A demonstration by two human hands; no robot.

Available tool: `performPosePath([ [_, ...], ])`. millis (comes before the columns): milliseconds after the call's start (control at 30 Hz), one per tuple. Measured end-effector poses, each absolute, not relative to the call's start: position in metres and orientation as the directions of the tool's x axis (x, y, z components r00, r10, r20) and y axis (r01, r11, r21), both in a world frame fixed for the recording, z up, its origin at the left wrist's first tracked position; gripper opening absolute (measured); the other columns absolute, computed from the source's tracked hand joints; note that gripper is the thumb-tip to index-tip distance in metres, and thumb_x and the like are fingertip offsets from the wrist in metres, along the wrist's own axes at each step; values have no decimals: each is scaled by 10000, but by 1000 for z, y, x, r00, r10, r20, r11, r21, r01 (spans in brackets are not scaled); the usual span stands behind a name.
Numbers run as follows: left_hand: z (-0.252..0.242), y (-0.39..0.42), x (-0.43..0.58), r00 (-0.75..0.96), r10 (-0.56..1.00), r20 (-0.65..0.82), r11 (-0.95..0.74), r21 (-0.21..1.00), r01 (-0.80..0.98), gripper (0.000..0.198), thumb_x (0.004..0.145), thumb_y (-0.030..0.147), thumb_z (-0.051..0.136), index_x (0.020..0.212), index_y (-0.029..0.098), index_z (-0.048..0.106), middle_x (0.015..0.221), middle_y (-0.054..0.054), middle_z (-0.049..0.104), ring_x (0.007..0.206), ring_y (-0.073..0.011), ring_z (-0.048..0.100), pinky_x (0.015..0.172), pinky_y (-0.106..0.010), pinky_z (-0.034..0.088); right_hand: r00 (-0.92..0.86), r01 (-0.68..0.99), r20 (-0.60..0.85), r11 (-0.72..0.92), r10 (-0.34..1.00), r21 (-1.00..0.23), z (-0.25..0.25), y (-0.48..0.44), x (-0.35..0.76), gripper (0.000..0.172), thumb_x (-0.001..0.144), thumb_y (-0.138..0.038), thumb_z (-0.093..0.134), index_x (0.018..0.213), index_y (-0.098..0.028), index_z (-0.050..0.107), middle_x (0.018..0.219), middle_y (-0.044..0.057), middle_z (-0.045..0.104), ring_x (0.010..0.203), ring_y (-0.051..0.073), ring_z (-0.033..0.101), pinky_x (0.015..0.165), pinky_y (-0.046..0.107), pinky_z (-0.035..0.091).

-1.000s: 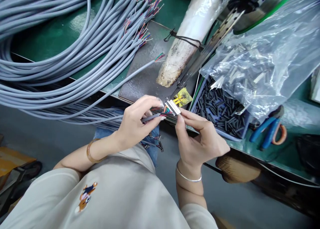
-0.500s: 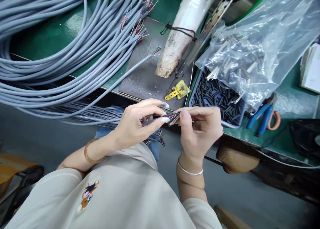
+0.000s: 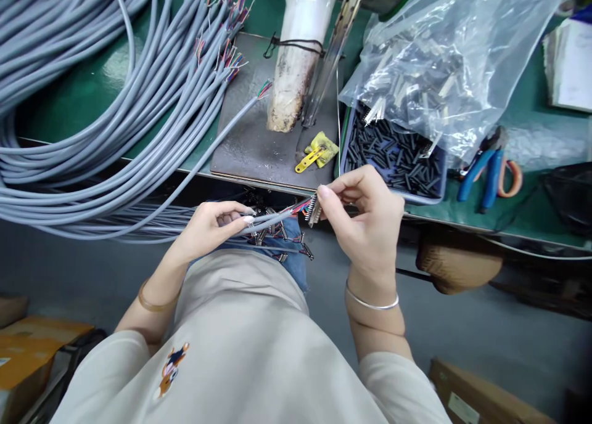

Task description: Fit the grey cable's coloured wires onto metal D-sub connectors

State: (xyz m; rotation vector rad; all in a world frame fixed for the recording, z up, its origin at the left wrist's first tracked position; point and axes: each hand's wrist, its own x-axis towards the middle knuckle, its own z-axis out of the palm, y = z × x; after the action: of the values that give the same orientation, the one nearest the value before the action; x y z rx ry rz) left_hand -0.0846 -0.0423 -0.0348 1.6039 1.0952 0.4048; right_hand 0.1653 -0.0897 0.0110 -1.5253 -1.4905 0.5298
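My right hand (image 3: 363, 211) pinches a small metal-pinned connector (image 3: 313, 211) between thumb and forefinger. Thin coloured wires run from the connector into the end of a grey cable (image 3: 272, 219). Further down, my left hand (image 3: 215, 225) is closed on that same cable, with thumb and fingertips pressed together. Below and behind the held cable, several other cable ends with connectors (image 3: 282, 230) hang over my lap. The held cable is above my lap, just in front of the bench edge.
Bundles of grey cable (image 3: 152, 134) cover the left of the green bench. A dark plate (image 3: 245, 146) carries a wrapped white roll (image 3: 296, 73) and a yellow clip (image 3: 309, 159). To the right are a tray of black tubes (image 3: 398, 196), a plastic bag (image 3: 481, 60) and blue-handled pliers (image 3: 493, 180).
My hands have moved apart, the left one sliding left along the cable. The connector has turned, and more of the cable and its coloured wires show. The view has shifted slightly.
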Motion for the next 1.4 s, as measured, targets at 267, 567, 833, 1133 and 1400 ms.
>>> performPosePath([
  [267,-29,-44,-74,350,917,-192,111,965,239,270,806,405,796,847,138,782,679,-19,696,555,-87,535,535,-209,444,178,530,236,109,955,-841,13,-90,168,215,915,-261,648,778,-234,486,599,-93,498,477,54,449,466,224,322],
  [567,-7,-54,-75,437,898,-47,-5,993,117,236,793,355,838,927,161,812,790,-62,775,608,-117,644,565,-214,518,161,548,219,97,962,-831,12,-91,171,235,894,-299,669,751,-228,498,563,-93,495,462,50,417,454,207,313],
  [833,38,-44,-59,876,478,67,-62,997,-43,75,841,182,775,898,169,823,765,-74,804,586,-139,701,556,-210,527,147,571,204,85,968,-817,13,-96,172,212,890,-254,665,755,-223,505,586,-86,507,481,50,417,468,199,318],
  [1133,6,-63,-36,756,640,-139,455,861,-228,149,854,309,792,933,186,764,713,-46,760,479,-87,612,416,-164,439,125,568,209,102,970,-817,11,-97,177,198,886,-220,658,760,-226,506,574,-97,483,480,51,417,477,203,318],
  [1400,-15,-42,-34,409,886,-220,363,878,-313,221,776,362,803,809,168,703,570,26,653,396,-56,510,368,-145,367,140,559,164,59,977,-827,9,-98,178,198,898,-223,662,770,-227,511,596,-79,492,508,62,431,495,224,334],
])
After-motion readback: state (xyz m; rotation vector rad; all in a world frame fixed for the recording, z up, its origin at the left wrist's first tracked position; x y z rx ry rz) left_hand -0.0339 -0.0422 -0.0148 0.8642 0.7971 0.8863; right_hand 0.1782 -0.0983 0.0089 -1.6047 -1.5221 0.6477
